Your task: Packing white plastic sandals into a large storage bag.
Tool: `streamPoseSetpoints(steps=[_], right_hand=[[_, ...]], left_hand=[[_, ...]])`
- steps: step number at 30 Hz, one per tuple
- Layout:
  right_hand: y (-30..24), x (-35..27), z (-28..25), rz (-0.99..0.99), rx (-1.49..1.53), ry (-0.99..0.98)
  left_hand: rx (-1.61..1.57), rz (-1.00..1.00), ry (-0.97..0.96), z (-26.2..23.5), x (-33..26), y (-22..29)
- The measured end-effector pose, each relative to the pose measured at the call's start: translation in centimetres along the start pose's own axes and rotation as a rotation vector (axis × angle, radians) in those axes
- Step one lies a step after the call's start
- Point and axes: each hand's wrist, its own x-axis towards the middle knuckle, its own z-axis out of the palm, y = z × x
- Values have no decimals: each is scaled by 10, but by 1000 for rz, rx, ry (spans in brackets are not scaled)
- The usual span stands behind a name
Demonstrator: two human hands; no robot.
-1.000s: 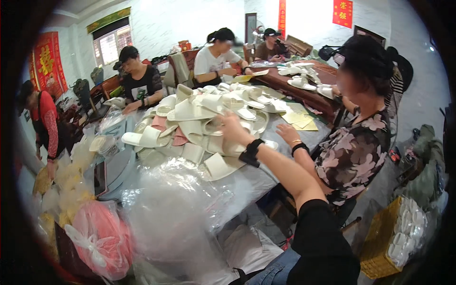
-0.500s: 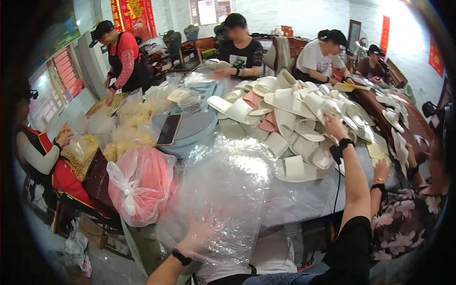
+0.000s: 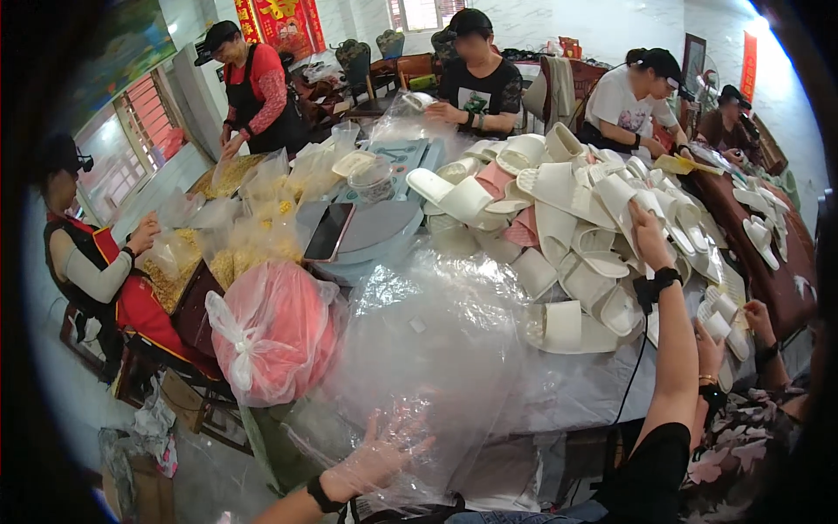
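My left hand is open, its fingers spread against a large clear plastic bag that covers the near side of the table. The film shines over the fingers, and I cannot tell whether the hand is inside the bag or behind it. My right hand reaches far into a heap of white slippers. Its fingers are closed on a white slipper at the heap's right side, though the palm side is hidden. A few pink slippers show among the white ones.
A knotted bag of pink contents sits left of the clear bag. Behind it are a phone on a grey-blue lidded tub and bags of yellow pieces. Co-workers surround the table; a neighbour's hand is near my right forearm.
The whole view has shifted. My left hand has drawn nearer with its fingers more visible, while my right hand keeps its place on the heap. Across the table, a person has lifted a bagged slipper.
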Motion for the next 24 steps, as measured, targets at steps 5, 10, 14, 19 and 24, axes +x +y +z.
streamPoseSetpoints(steps=[5, 10, 14, 19, 24], right_hand=[[28, 5, -55, -102, -61, 145], [-106, -79, -41, -96, 200, 150], [-149, -131, -8, -347, 154, 159], [-130, -152, -9, -223, 88, 56], [-94, -133, -17, -296, -201, 182]], left_hand=[[-667, 267, 154, 7, -23, -13], [-1544, 60, 49, -25, -9, 1], [-1513, 138, 13, -25, 47, 12], [-1781, 134, -51, -34, 104, 29], [-1227, 403, -125, 18, 103, 18]])
